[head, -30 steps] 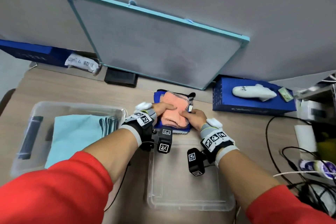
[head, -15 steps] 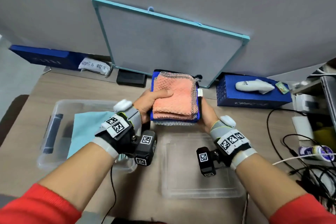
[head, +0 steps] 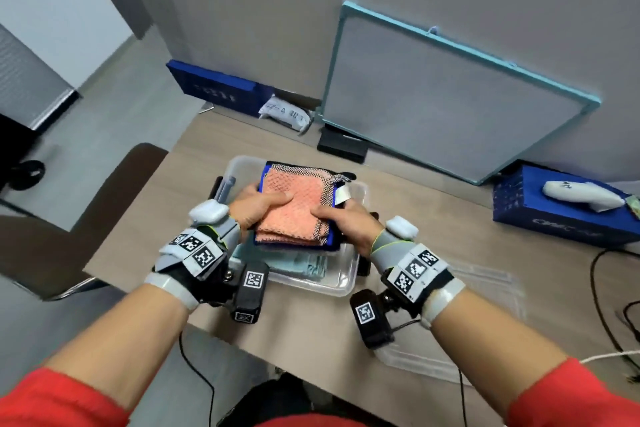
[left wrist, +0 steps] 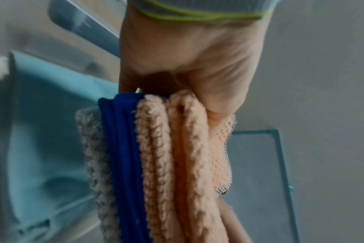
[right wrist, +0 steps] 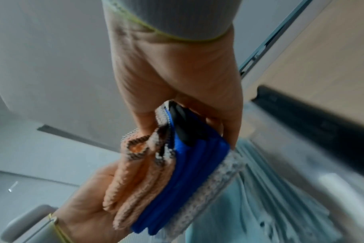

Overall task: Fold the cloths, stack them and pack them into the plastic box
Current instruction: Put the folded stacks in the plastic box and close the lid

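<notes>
Stack [head: 294, 210]: orange cloth on top, blue under it, grey at the bottom; held above the box [head: 341, 282], not resting in it. Grey layer hidden in head view, seen edge-on in both wrist views. Box holds a teal cloth [head: 304, 265], mostly covered by the stack.

Left hand [head: 258, 206] grips the stack's left edge, thumb on top; fingers underneath, out of sight. Right hand [head: 346, 222] grips the right edge likewise. Both grips closed on the stack. Wrist views blurred.

Clear lid [head: 485, 315] on the bench [head: 433, 218], right of the box, partly behind the right wrist.
</notes>
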### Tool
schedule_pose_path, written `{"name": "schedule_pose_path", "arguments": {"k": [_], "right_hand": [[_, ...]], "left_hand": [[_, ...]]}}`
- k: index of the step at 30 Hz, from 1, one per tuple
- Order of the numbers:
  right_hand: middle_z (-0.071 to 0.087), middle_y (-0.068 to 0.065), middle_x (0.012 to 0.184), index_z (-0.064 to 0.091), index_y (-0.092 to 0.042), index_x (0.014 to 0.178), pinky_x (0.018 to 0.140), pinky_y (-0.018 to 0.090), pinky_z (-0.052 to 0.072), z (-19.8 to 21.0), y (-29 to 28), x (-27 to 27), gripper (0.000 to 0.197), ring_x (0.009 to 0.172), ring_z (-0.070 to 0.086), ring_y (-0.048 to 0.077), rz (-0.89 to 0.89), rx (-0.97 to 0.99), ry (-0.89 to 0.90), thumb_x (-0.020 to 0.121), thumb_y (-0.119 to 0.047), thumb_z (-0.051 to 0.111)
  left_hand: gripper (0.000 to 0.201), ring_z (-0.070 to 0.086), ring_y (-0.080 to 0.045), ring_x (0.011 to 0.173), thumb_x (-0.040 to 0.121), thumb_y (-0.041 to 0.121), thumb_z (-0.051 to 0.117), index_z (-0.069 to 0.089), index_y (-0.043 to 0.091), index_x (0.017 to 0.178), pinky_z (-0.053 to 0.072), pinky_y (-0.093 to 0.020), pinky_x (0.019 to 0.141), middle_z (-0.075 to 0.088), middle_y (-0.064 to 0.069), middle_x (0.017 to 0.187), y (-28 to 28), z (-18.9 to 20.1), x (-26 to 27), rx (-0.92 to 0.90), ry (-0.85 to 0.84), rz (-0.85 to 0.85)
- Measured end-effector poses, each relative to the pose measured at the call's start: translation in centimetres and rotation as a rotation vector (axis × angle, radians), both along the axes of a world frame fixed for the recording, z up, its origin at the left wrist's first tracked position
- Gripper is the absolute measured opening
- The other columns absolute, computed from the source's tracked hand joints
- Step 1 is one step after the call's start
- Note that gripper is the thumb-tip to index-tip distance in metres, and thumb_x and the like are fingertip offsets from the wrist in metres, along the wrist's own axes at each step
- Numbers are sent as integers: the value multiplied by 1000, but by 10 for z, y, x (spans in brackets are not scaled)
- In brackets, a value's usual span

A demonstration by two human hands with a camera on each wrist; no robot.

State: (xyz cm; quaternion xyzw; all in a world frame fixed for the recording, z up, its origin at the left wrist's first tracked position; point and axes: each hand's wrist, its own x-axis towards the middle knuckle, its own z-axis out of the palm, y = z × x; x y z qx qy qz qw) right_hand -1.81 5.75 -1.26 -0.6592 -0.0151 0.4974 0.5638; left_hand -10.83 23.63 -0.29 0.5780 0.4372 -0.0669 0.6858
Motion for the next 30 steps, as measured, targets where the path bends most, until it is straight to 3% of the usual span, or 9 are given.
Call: {"name": "schedule_pose_path", "arguments": {"k": [4,7,9,12,14,18,21,24,30], "right_hand": [[72,1,70,66,-9,92,59,26,56,-25,31,-16,26,59,69,14,47,-166,-34,76,-25,79],[74,11,96,66,-7,104,83,45,60,-58,38,-25,71,87,72,28,41,-309,-67,47,-46,82],[72,13,104,63,-5,111,86,46,58,-87,37,-28,92,94,70,29,36,-375,-83,35,-55,79],[72,11,103,63,-7,109,85,47,59,-110,35,-26,98,92,69,29,-23,-414,-89,27,-59,75],[71,11,105,61,-9,111,84,49,58,-111,36,-24,100,93,69,30,-21,-418,-84,26,-61,75],[71,12,103,62,-10,106,82,52,58,-103,33,-23,87,93,69,32,-31,-407,-95,34,-58,76],[72,14,103,65,-9,104,80,51,59,-65,29,-29,65,89,70,30,-48,-379,-96,53,-49,74],[68,7,96,63,-13,107,64,33,54,-31,18,-32,43,83,63,22,-93,-329,-171,73,-39,67],[67,8,85,64,-18,93,55,21,44,0,-36,-34,10,72,62,19,-264,-139,-292,93,-12,57]], "left_hand": [[42,71,-25,92,67,23,84,65,18,104,55,-39,89,73,-6,101,15,-21,-19,62,52,28],[34,68,-23,93,77,24,77,64,17,107,53,-38,91,71,-7,106,11,-41,-28,131,93,-64],[46,66,-24,98,77,35,77,62,14,115,51,-39,95,69,-5,109,10,-59,-30,242,137,-133],[100,65,-25,104,46,88,63,56,26,123,51,-42,96,69,-2,117,25,-123,-26,379,254,-217],[106,62,-27,110,43,89,62,49,29,129,49,-43,97,64,-3,125,25,-121,-21,457,301,-245],[82,32,-33,134,73,37,73,34,19,142,31,-43,112,33,-14,145,-8,-33,-17,783,259,-216],[54,39,-29,126,78,25,67,48,22,129,31,-36,105,43,-10,131,-20,-9,-17,886,68,-266],[55,29,-29,137,86,34,60,44,24,138,25,-36,111,35,-10,144,-37,-9,-10,867,111,-448],[98,-27,-32,144,83,67,51,-9,32,152,-6,-63,114,-29,-8,157,-62,-57,-8,874,399,-721]]}}
